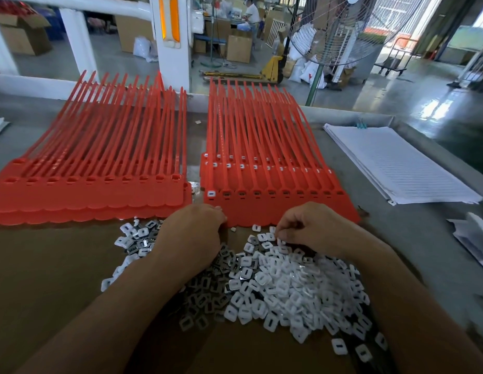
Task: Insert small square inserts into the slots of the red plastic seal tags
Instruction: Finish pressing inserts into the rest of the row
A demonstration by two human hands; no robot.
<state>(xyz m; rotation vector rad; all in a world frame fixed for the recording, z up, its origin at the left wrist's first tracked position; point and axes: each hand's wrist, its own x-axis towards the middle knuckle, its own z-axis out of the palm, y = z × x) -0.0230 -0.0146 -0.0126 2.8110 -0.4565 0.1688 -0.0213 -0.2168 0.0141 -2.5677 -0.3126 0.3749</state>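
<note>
Loose white inserts (289,287) beside red tags (302,209)

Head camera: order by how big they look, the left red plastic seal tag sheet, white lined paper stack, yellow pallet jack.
1. left red plastic seal tag sheet
2. white lined paper stack
3. yellow pallet jack, which looks smallest only because it's far away

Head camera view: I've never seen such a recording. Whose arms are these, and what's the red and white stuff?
No machine: these are a person's two bare hands, filmed by a camera worn on their head, looking down. Ahead lie two stacks of red seal tags: the left stack has empty slots, the right stack shows white inserts in several. Nearer, on cardboard, is a pile of white square inserts. The right hand seems to pinch one from the pile; the left hand rests curled by the right stack, fingertips hidden.
</note>
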